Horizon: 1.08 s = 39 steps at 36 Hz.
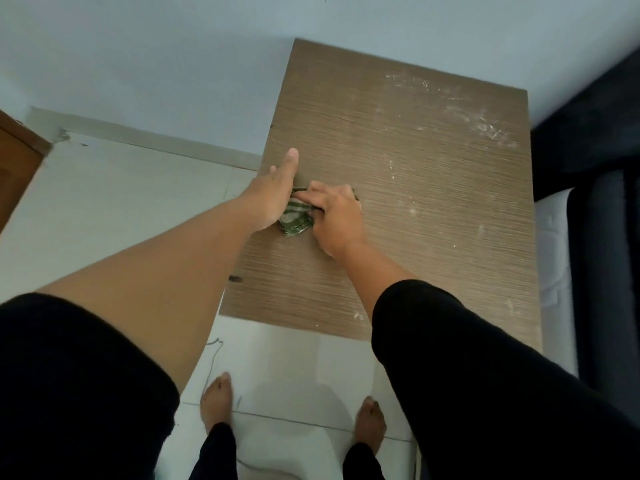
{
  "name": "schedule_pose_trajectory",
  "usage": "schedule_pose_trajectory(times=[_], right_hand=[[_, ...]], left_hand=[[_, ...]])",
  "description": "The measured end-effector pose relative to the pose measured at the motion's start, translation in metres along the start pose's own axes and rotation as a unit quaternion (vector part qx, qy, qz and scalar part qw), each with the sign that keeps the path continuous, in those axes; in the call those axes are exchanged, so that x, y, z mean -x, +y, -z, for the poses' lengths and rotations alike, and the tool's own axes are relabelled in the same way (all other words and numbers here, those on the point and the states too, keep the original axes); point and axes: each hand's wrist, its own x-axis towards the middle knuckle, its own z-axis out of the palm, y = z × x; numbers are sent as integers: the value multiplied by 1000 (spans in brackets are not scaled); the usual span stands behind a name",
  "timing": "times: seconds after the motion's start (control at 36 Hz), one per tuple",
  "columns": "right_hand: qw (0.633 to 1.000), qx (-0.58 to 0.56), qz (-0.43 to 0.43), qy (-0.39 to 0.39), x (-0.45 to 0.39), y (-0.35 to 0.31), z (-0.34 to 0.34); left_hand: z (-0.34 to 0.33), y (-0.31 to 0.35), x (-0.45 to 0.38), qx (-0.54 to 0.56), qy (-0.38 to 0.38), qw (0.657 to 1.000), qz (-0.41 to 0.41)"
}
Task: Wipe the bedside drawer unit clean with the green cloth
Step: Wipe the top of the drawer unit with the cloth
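Both hands meet near the left edge of the bedside drawer unit's top (433, 202). The right hand (337, 221) presses down on the bunched green cloth (293, 221), fingers curled over it and gripping it against the wood-grain surface. The left hand (273, 192) lies flat and open, fingers extended toward the far side, its edge touching the cloth.

White dusty smears show across the far right part of the top and along the right edge, with a few flecks near the front right corner, so most of the wiping looks undone. Bunched this tightly, the cloth would likely cover only a narrow strip per pass and could leave streaks. Sweeping toward the right might push dust off onto the white bedding (554, 244) just beside the unit.

No brand, label or writing is legible anywhere.
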Motion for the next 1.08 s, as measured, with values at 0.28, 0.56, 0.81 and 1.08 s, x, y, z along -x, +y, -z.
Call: schedule_pose_trajectory(times=[0.28, 0.56, 0.81, 1.08], right_hand=[[1000, 7, 25, -10, 81, -13, -14], [998, 22, 40, -39, 134, -10, -26], [995, -9, 49, -90, 156, -9, -17], [994, -34, -57, -91, 106, 3, 49]], left_hand=[[-31, -25, 59, 14, -14, 1000, 13], [-45, -27, 99, 17, -14, 998, 51], [-50, -25, 119, 6, -9, 998, 59], [-24, 6, 97, -37, 76, 996, 18]])
